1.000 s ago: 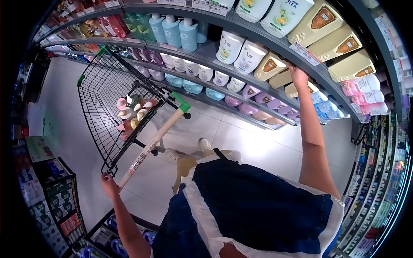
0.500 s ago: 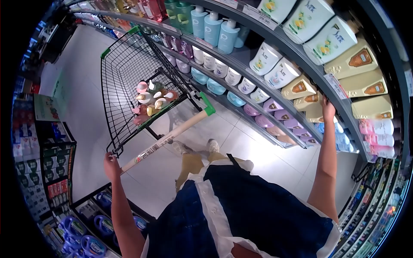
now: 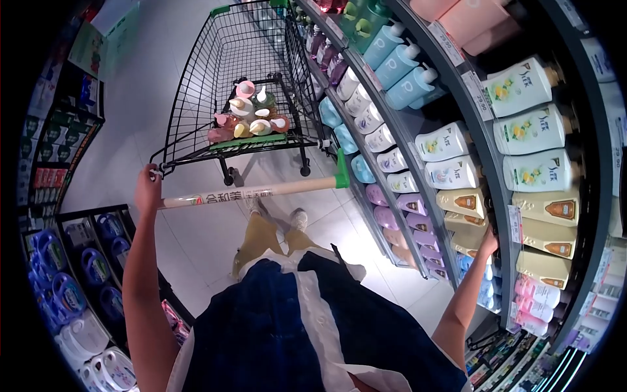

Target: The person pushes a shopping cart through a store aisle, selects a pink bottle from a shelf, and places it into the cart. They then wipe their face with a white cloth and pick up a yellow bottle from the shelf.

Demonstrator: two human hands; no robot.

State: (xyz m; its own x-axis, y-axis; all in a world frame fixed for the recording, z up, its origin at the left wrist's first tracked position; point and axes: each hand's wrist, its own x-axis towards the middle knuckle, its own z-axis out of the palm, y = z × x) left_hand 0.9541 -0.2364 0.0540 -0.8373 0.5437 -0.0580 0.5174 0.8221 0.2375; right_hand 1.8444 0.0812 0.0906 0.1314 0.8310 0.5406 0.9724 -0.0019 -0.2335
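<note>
Supermarket aisle, pale tiled floor (image 3: pixel 189 251), tall curved grey shelf unit (image 3: pixel 499 171) along the right.

Shopping cart (image 3: pixel 225 62), one: black wire, green corner pieces, pale handle bar (image 3: pixel 261 192) printed in Chinese characters, "合和美" the clearest. It stands ahead of the person, to the left of the shelf unit.

Garment (image 3: pixel 255 320), one: dark blue, white trim, worn by the person.

White bottles (image 3: pixel 529 129), large, on the upper shelf: yellow and green fruit print, lettering ending in "LEK".

Gold bottles (image 3: pixel 459 201), brown badge labels, fine print illegible; set below smaller white bottles of similar lettering.

Blue pump bottles (image 3: pixel 398 65), marked "P".

Pump bottles in cart (image 3: pixel 243 108), a mixed cluster in pink, white, green and yellow; labels unreadable.

Left hand (image 3: pixel 149 188): grip closed, fingers curled on the rear left corner of the cart frame, beside the handle bar's end.

Right hand (image 3: pixel 488 243): reaches to the shelf unit just beside the gold bottles; fingertips hidden, so how wide the grip is, and whether it holds anything, cannot be told.

Price tag (image 3: pixel 480 97), smallest: "29.90", on the shelf edge.
</note>
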